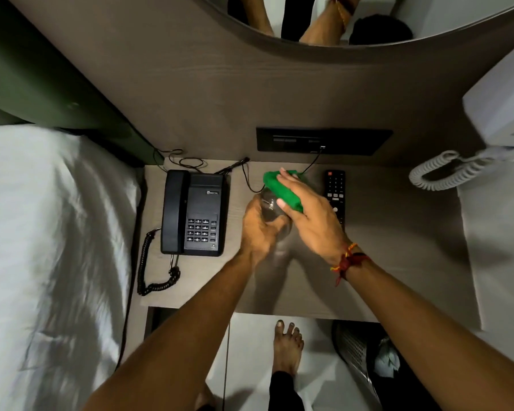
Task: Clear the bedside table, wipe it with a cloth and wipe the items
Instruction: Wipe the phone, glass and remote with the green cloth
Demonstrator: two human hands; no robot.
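Above the middle of the bedside table [383, 262], my left hand [257, 232] grips a clear drinking glass [270, 204] from below. My right hand [309, 215] presses a green cloth [282, 189] against the glass's top and far side. A black desk telephone [195, 213] sits on the table's left part, its coiled cord [149, 268] trailing toward the front edge. Just right of my right hand lies a black TV remote [336, 191], partly covered by my fingers.
A white bed [51, 247] borders the table on the left. A black socket panel [324, 142] with a plugged cable is on the wall behind. A white wall phone [499, 114] with a coiled cord hangs at the right. A mesh bin [356, 354] stands on the floor.
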